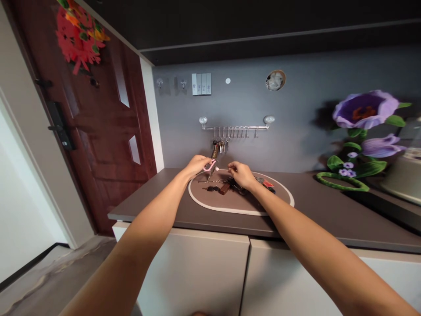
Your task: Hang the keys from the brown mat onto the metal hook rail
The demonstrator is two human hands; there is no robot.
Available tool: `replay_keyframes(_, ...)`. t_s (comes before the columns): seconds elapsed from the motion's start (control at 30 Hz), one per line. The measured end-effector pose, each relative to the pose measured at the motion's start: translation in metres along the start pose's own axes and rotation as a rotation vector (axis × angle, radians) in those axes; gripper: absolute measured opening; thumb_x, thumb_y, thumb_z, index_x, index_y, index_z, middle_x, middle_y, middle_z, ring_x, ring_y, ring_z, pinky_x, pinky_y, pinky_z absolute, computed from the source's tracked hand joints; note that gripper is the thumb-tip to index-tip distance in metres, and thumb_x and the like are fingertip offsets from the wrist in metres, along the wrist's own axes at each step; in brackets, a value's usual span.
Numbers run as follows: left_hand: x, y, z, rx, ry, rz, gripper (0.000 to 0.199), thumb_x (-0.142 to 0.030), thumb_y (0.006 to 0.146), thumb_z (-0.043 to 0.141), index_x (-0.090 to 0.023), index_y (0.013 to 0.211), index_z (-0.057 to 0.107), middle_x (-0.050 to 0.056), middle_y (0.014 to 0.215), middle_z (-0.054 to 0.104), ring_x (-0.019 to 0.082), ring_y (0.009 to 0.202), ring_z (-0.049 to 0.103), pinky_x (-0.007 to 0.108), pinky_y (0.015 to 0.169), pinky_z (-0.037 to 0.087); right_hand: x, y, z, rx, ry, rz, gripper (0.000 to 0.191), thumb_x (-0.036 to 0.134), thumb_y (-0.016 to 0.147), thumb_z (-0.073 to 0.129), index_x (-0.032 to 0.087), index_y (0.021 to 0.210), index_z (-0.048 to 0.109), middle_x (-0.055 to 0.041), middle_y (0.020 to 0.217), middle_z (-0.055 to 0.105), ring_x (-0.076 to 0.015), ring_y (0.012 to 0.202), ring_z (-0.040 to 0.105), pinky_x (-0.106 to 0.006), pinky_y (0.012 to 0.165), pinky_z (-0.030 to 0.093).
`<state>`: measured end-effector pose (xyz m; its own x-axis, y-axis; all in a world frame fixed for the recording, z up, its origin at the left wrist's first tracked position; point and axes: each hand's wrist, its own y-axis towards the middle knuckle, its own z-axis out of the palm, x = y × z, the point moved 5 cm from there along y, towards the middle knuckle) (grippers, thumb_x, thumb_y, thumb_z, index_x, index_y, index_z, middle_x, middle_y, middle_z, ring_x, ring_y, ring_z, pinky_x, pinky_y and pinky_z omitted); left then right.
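My left hand (197, 164) is closed on a pink key ring (209, 166), a loop from which keys (211, 174) and a small pale charm hang over the oval mat (210, 204). To its right, my right hand (242, 174) has its fingers curled into a pinch above the mat; anything between them is too small to make out. Beneath and around that hand lies a pile of keys and fobs: a brown block-shaped fob (225, 188), a chain, dark pieces (213, 188) and a red tag (268, 184). The hand and wrist hide part of the pile.
A clear hook rail (237, 127) is fixed to the grey wall, with several keys (221, 146) on its left hooks. A purple artificial flower (365, 109) and a pale lampshade-like object (404, 173) stand at right. The counter's front edge (213, 229) is nearest me; a dark shelf overhangs.
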<state>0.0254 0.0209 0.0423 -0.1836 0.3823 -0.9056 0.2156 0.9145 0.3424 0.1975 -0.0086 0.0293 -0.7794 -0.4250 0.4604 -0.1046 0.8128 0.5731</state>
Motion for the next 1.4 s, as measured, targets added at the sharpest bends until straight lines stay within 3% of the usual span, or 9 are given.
replay_keyframes(0.1, 0.002, 0.003, -0.001, -0.006, -0.117, -0.014, 0.014, -0.019, 0.067, 0.052, -0.01, 0.058, 0.058, -0.003, 0.046, 0.047, 0.004, 0.043, 0.039, 0.019, 0.047, 0.029, 0.004, -0.001, -0.001, -0.014, -0.004, -0.023, 0.021, 0.013, 0.076, 0.048, 0.015, 0.093, 0.06, -0.0081, 0.088, 0.066, -0.0161, 0.081, 0.06, -0.028, 0.077, 0.044)
replay_keyframes(0.3, 0.002, 0.003, 0.004, 0.065, -0.419, -0.057, 0.011, -0.018, 0.071, 0.055, -0.008, 0.069, 0.06, 0.0, 0.057, 0.052, 0.005, 0.051, 0.047, 0.02, 0.056, 0.041, 0.011, -0.001, -0.004, -0.07, 0.037, -0.077, 0.021, 0.023, 0.079, 0.046, 0.018, 0.095, 0.059, -0.0065, 0.091, 0.065, -0.0167, 0.083, 0.059, -0.03, 0.078, 0.043)
replay_keyframes(0.57, 0.001, 0.002, 0.011, 0.187, -0.588, -0.032, 0.013, -0.018, 0.076, 0.054, -0.008, 0.08, 0.062, 0.004, 0.066, 0.058, 0.007, 0.057, 0.053, 0.024, 0.06, 0.049, 0.027, -0.006, -0.012, -0.143, 0.151, -0.173, 0.027, 0.034, 0.08, 0.045, 0.017, 0.097, 0.057, -0.0072, 0.097, 0.059, -0.0148, 0.083, 0.055, -0.03, 0.078, 0.043)
replay_keyframes(0.9, -0.003, -0.004, 0.019, 0.265, -0.568, -0.024, 0.013, -0.016, 0.076, 0.055, -0.006, 0.08, 0.062, 0.004, 0.063, 0.056, 0.008, 0.059, 0.053, 0.026, 0.062, 0.052, 0.028, -0.006, -0.012, -0.189, 0.171, -0.197, 0.021, 0.033, 0.08, 0.045, 0.018, 0.087, 0.058, -0.0037, 0.084, 0.056, -0.0135, 0.076, 0.053, -0.027, 0.074, 0.041)
replay_keyframes(1.2, -0.001, -0.001, 0.014, 0.198, -0.485, -0.023, 0.014, -0.02, 0.077, 0.054, -0.008, 0.076, 0.06, 0.001, 0.06, 0.052, 0.006, 0.054, 0.051, 0.027, 0.064, 0.051, 0.026, -0.004, -0.02, -0.251, 0.146, -0.195, 0.019, 0.03, 0.081, 0.042, 0.018, 0.081, 0.056, -0.0047, 0.082, 0.056, -0.0148, 0.079, 0.051, -0.027, 0.076, 0.039)
replay_keyframes(1.4, 0.008, 0.0, 0.014, 0.249, -0.368, -0.055, 0.023, -0.03, 0.077, 0.055, -0.008, 0.075, 0.059, -0.002, 0.054, 0.047, 0.005, 0.05, 0.048, 0.025, 0.064, 0.049, 0.026, -0.003, -0.025, -0.268, 0.19, -0.191, 0.019, 0.031, 0.081, 0.041, 0.018, 0.075, 0.053, -0.0041, 0.079, 0.054, -0.0145, 0.076, 0.049, -0.026, 0.074, 0.038)
